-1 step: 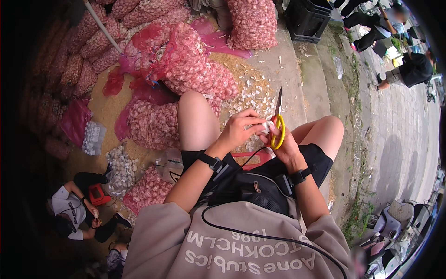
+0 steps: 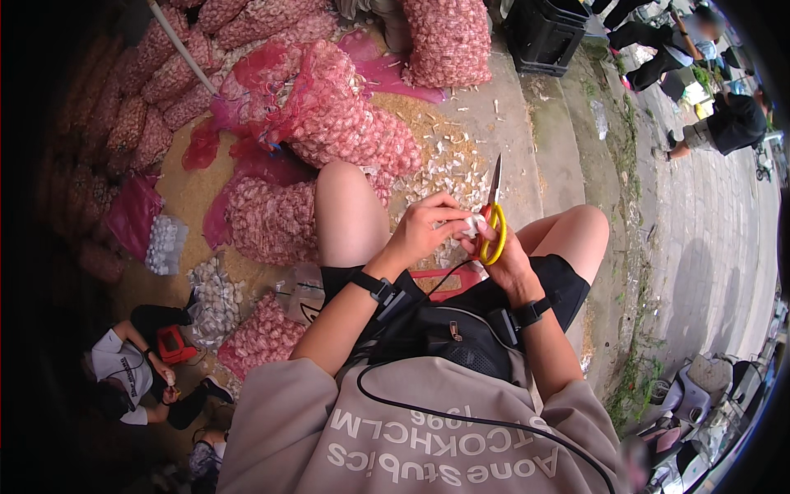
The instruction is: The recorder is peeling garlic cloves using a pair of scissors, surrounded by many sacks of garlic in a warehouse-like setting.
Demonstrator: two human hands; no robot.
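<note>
Above my lap, my left hand [image 2: 426, 228] pinches a white garlic bulb [image 2: 474, 223] in its fingertips. My right hand [image 2: 508, 262] is closed around scissors [image 2: 496, 235] with yellow and red handles, the blades pointing away from me. Its fingertips also reach the bulb, so both hands meet there. White peelings and cut stems [image 2: 448, 174] litter the ground just beyond my hands. Between my legs part of a red plastic object [image 2: 444, 282] shows; the rest is hidden by my arms and a black cable.
Full mesh sacks of garlic [image 2: 354, 123] stand ahead and left, with more stacked behind. Bagged white bulbs [image 2: 216, 300] lie left, near a seated co-worker [image 2: 123, 366]. A black crate [image 2: 545, 37] is at far right, before a paved road [image 2: 699, 222] with people on it.
</note>
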